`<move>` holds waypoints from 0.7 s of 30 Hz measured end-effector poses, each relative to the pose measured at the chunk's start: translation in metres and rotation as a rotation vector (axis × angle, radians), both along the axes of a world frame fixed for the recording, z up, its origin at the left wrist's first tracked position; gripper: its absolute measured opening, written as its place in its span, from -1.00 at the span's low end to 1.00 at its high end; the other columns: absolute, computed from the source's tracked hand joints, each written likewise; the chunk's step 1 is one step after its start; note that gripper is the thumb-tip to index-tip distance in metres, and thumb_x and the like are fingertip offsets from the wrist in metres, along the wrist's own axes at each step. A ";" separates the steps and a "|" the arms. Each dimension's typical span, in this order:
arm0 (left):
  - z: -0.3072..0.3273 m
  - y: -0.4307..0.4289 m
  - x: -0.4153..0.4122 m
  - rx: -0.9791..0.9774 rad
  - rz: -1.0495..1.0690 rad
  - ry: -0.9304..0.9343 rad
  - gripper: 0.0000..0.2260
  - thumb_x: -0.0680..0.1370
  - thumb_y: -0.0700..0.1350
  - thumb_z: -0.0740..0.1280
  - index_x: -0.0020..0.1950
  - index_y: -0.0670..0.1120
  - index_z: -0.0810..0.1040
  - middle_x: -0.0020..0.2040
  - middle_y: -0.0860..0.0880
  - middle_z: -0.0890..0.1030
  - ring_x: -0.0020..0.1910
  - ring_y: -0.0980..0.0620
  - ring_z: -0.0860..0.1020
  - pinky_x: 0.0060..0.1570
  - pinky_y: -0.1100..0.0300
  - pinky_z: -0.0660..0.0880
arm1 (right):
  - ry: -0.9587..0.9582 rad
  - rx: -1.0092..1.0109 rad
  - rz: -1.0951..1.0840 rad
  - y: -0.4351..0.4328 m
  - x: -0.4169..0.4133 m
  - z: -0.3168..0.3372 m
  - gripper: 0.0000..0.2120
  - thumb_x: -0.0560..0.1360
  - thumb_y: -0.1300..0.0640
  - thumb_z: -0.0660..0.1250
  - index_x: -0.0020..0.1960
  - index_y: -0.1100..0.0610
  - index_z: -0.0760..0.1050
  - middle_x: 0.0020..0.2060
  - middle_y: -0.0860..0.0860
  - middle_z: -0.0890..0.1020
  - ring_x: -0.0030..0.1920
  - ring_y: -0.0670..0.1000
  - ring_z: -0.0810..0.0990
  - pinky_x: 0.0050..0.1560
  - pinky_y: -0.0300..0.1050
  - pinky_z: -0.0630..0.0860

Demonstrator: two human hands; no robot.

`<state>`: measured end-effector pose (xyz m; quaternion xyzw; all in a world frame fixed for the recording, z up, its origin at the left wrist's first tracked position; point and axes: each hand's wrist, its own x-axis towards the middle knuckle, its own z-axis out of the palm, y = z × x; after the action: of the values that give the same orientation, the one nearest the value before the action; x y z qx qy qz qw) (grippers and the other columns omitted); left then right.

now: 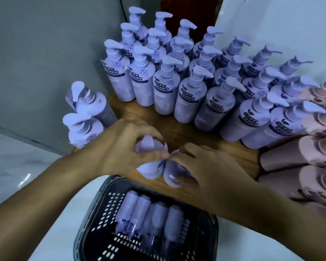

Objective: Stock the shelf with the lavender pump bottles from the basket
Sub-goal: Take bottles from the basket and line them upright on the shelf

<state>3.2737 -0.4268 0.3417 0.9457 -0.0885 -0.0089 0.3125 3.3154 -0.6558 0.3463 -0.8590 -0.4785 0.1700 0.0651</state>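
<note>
From the head view, our left hand (120,147) curls round the pump top of one bottle (149,169) at the front edge of the shelf (177,129). Our right hand (209,170) grips a second bottle (172,178) touching the first. Standing bottles (188,95) fill the shelf behind, and spare bottles (158,217) lie in the basket (94,219) below.

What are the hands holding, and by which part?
The left hand grips a lavender pump bottle round its pump neck; the right hand grips a second bottle round its upper body.
</note>
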 end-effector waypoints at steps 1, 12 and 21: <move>-0.005 0.000 -0.007 -0.005 -0.017 0.005 -0.65 0.43 0.28 0.38 0.10 0.12 0.55 -0.06 0.19 0.60 -0.07 0.26 0.54 -0.08 0.29 0.45 | -0.001 -0.002 0.003 -0.001 0.002 -0.001 -0.63 0.56 -0.18 0.17 0.33 -0.14 0.27 0.16 -0.11 0.40 0.09 0.00 0.49 -0.09 -0.03 0.52; -0.029 -0.036 -0.033 0.099 0.375 -0.218 -0.46 0.48 0.23 0.29 0.41 0.06 0.45 0.08 -0.01 0.61 -0.05 -0.14 0.62 -0.22 -0.03 0.56 | -0.235 0.195 -0.201 -0.005 -0.002 -0.014 -0.61 0.49 -0.36 0.18 -0.04 -0.04 0.46 -0.19 -0.11 0.49 -0.26 -0.02 0.48 -0.37 -0.02 0.45; -0.030 -0.049 -0.036 0.121 0.549 -0.191 -0.57 0.47 0.18 0.37 0.14 -0.13 0.58 -0.08 -0.13 0.66 -0.13 -0.20 0.62 -0.26 -0.03 0.54 | -0.188 0.286 -0.251 -0.007 0.000 -0.019 -0.71 0.47 -0.25 0.31 -0.10 -0.03 0.43 -0.42 -0.14 0.53 -0.46 -0.11 0.45 -0.53 -0.12 0.39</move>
<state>3.2382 -0.4755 0.3112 0.9478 0.1422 0.1598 0.2365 3.3156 -0.6626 0.3274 -0.9060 -0.3907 0.0100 0.1623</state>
